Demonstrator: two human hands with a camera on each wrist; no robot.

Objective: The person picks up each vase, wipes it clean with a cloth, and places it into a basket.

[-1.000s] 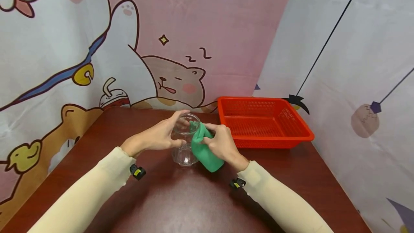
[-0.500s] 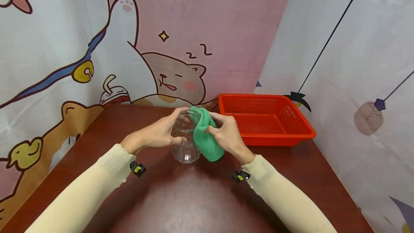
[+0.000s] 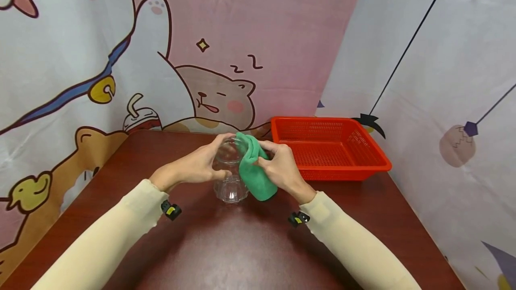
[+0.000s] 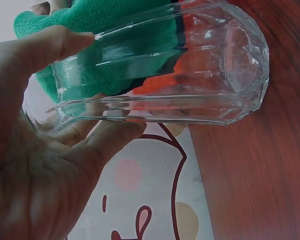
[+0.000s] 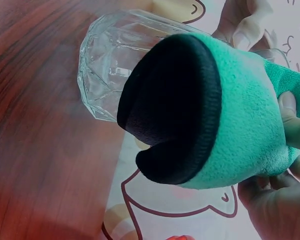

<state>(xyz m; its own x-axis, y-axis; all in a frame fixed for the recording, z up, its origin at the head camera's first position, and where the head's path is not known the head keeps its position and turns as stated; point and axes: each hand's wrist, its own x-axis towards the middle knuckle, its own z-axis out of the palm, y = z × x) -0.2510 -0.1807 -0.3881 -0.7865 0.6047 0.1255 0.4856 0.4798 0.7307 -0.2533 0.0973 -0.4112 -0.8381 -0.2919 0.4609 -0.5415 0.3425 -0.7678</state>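
A clear, faceted glass jar (image 3: 231, 190) stands at the middle of the table, its mouth facing up. My left hand (image 3: 197, 164) grips it near the rim from the left, the thumb on the near side and the fingers around the far side. In my right hand (image 3: 285, 171) a green cloth (image 3: 258, 182) is pinched between thumb and fingers, draped over the right side of the jar's rim. The right wrist view shows the cloth's dark edge and folded underside hanging beside the glass jar (image 5: 102, 75). Part of the rim is hidden under the cloth.
A red perforated plastic basket (image 3: 328, 172) sits at the back right of the dark red-brown table (image 3: 225, 254), just beyond my right hand. A cartoon-printed curtain (image 3: 290, 48) borders the table at the back and sides.
The right hand has shifted slightly upward with the green cloth, which now lies higher, over the jar's rim. The left hand's grip on the jar looks the same. Little differs since half a second ago.
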